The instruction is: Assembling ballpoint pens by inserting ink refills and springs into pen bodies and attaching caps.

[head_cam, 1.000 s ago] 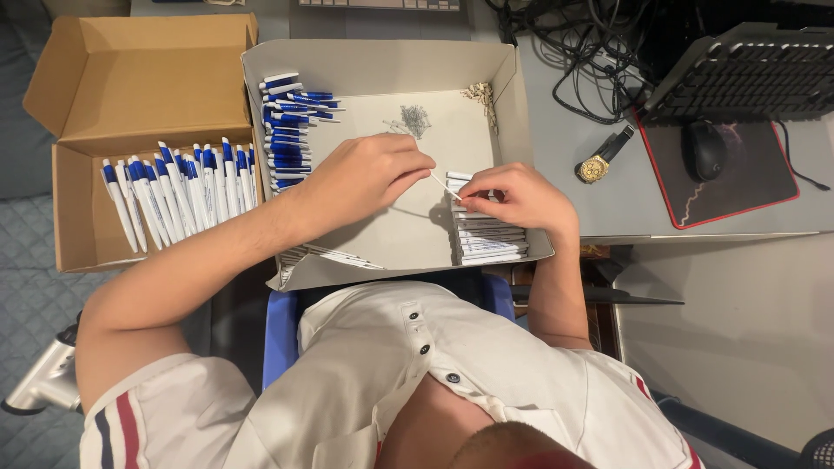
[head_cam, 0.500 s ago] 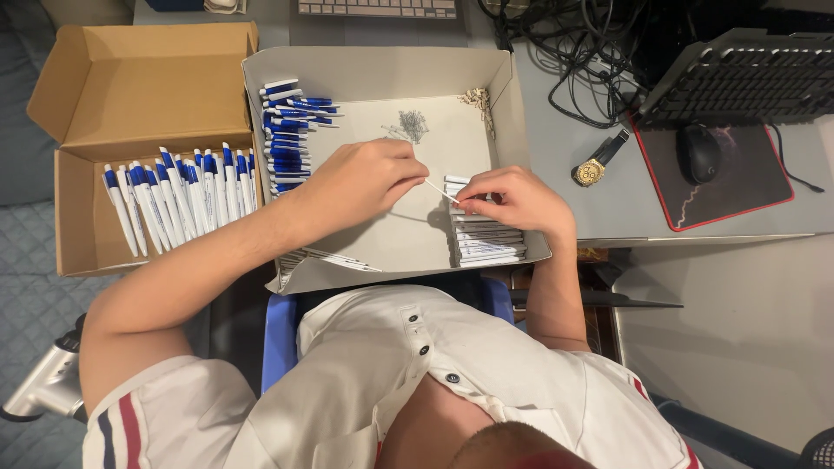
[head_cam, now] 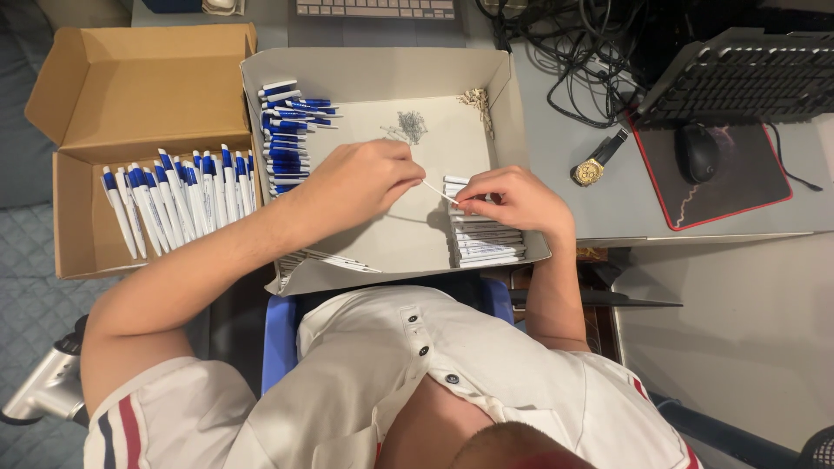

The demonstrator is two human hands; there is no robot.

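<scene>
Both hands meet over the shallow tray (head_cam: 499, 95), the left hand (head_cam: 356, 184) and right hand (head_cam: 512, 200) touching the ends of one thin refill (head_cam: 439, 191) between them. Under the right hand lies a stack of barrels (head_cam: 482, 241). Beyond the left hand sits a row of caps (head_cam: 287, 130); farther left — the cardboard box (head_cam: 78, 95) with pens (head_cam: 178, 198) in it. Right of the right hand, outside the tray — a wristwatch (head_cam: 598, 163), then a mouse (head_cam: 697, 152).

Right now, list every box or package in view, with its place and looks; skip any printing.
Brown cardboard box: far left, flaps open, a row of blue-and-white pens inside.
Grey tray box: centre, under both hands, shallow, holding pen parts.
No screens or signs visible.
</scene>
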